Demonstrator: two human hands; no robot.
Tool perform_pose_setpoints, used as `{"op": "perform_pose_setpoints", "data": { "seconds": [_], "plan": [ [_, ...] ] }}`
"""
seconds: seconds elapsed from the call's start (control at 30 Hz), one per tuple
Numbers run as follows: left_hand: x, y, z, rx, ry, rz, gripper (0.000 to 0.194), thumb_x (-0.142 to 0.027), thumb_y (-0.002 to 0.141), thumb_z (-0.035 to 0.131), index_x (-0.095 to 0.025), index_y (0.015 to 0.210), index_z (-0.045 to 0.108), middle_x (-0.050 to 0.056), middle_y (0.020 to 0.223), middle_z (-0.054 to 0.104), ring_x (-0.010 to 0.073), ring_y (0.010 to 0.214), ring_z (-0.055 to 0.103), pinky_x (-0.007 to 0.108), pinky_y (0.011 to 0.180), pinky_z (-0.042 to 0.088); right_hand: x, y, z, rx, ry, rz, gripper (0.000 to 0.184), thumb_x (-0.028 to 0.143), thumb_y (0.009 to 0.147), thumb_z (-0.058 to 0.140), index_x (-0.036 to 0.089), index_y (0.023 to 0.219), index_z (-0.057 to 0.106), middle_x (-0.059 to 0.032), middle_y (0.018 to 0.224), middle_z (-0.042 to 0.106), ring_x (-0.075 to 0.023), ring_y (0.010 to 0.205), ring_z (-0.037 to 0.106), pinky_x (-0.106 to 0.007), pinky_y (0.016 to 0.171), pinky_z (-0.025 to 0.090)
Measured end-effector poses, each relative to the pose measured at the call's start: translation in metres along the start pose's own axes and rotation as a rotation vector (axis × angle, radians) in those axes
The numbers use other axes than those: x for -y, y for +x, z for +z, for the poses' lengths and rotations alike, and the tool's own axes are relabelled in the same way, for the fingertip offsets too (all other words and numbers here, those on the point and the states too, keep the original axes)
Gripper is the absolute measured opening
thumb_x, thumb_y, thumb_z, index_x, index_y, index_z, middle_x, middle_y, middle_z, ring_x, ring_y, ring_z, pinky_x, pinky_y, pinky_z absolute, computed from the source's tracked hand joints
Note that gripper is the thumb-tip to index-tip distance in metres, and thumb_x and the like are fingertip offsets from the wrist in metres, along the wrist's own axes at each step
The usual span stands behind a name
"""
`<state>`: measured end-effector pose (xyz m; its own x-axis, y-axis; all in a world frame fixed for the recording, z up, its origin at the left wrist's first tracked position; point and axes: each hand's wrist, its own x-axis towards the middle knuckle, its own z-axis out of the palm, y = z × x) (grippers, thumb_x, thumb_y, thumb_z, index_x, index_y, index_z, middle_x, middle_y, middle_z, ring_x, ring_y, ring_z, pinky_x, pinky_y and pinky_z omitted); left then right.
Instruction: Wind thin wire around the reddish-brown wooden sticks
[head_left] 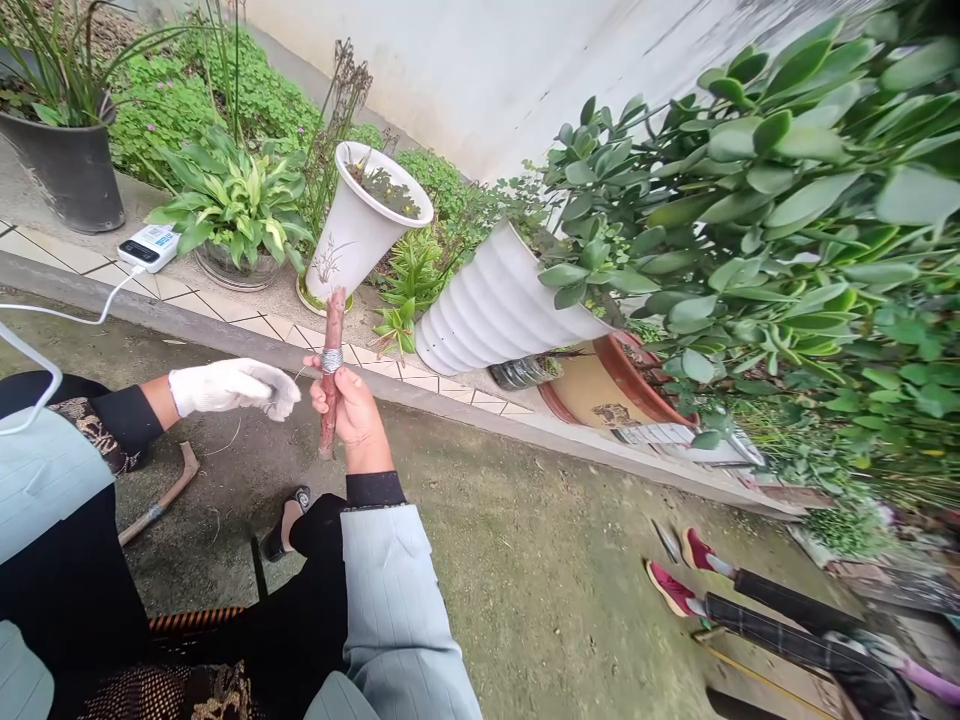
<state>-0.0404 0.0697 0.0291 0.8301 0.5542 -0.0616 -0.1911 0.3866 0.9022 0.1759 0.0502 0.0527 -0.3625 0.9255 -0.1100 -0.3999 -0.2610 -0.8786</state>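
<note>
A short reddish-brown wooden stick (328, 412) stands nearly upright in my bare right hand (356, 412), whose thumb and fingers close around it. Silvery wire (331, 360) is wound in a tight coil about the stick's middle, just above my thumb. To the left, my left hand (238, 388) wears a white knitted glove with its fingers curled together. A fine strand spans the small gap from the coil to the gloved fingers, and a loose end curves below the glove. The exact pinch is hidden by the glove.
A curved wooden stick (169, 492) lies on the ground at left. Along a tiled ledge (255, 325) stand a white flared pot (345, 240), a ribbed white planter (502, 305) and a white device (148, 247) with a cable. Another person's red shoes (671, 588) are at right.
</note>
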Motion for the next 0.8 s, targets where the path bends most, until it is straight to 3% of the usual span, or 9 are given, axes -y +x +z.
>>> {"op": "perform_pose_setpoints", "data": {
  "seconds": [0.1, 0.2, 0.43, 0.57, 0.7, 0.8],
  "plan": [
    [0.004, 0.002, 0.000, -0.009, -0.100, -0.015, 0.042, -0.039, 0.077, 0.070, -0.010, 0.107, 0.068, 0.017, 0.100, 0.069, 0.0245, 0.081, 0.065, 0.039, 0.080, 0.052, 0.000, 0.000, -0.002, -0.001, 0.000, -0.014, 0.040, 0.048, 0.070, 0.070, 0.016, 0.095, 0.068, -0.0112, 0.114, 0.064, -0.0072, 0.056, 0.045, -0.020, 0.043, 0.035],
    [0.010, 0.004, -0.001, 0.034, -0.113, -0.021, 0.040, -0.036, 0.076, 0.072, -0.009, 0.105, 0.067, 0.017, 0.099, 0.068, 0.0190, 0.070, 0.064, 0.032, 0.069, 0.053, -0.002, 0.001, -0.002, 0.002, -0.015, 0.011, 0.038, 0.047, 0.071, 0.069, 0.016, 0.092, 0.069, -0.0113, 0.115, 0.064, -0.0078, 0.057, 0.044, -0.022, 0.043, 0.035],
    [0.017, 0.006, 0.008, 0.034, -0.267, 0.032, 0.033, -0.037, 0.086, 0.062, -0.007, 0.098, 0.068, 0.009, 0.074, 0.065, 0.0122, 0.054, 0.058, 0.022, 0.049, 0.048, -0.005, 0.004, -0.001, 0.005, -0.072, 0.052, 0.039, 0.049, 0.070, 0.069, 0.017, 0.093, 0.068, -0.0110, 0.107, 0.065, -0.0093, 0.057, 0.043, -0.024, 0.046, 0.034],
    [0.016, 0.005, 0.010, 0.038, -0.277, -0.016, 0.026, -0.031, 0.080, 0.069, -0.007, 0.089, 0.069, 0.004, 0.061, 0.059, 0.0094, 0.050, 0.054, 0.018, 0.048, 0.046, -0.007, 0.004, -0.002, 0.027, -0.068, 0.051, 0.040, 0.050, 0.070, 0.070, 0.017, 0.093, 0.067, -0.0109, 0.101, 0.066, -0.0091, 0.057, 0.041, -0.023, 0.046, 0.032],
    [0.016, 0.005, 0.008, 0.011, -0.238, -0.066, 0.024, -0.027, 0.080, 0.068, -0.006, 0.091, 0.069, 0.006, 0.063, 0.061, 0.0099, 0.051, 0.056, 0.018, 0.048, 0.047, -0.006, 0.004, -0.001, 0.031, -0.010, 0.003, 0.042, 0.051, 0.069, 0.070, 0.019, 0.095, 0.067, -0.0114, 0.114, 0.062, -0.0080, 0.056, 0.039, -0.022, 0.044, 0.030],
    [0.015, 0.004, 0.007, -0.031, -0.300, -0.043, 0.030, -0.034, 0.082, 0.063, -0.007, 0.093, 0.069, 0.007, 0.065, 0.064, 0.0138, 0.052, 0.059, 0.022, 0.047, 0.049, -0.005, 0.005, -0.001, -0.001, -0.009, -0.021, 0.042, 0.050, 0.069, 0.070, 0.019, 0.096, 0.067, -0.0117, 0.120, 0.060, -0.0078, 0.056, 0.039, -0.022, 0.044, 0.031]
  ]
}}
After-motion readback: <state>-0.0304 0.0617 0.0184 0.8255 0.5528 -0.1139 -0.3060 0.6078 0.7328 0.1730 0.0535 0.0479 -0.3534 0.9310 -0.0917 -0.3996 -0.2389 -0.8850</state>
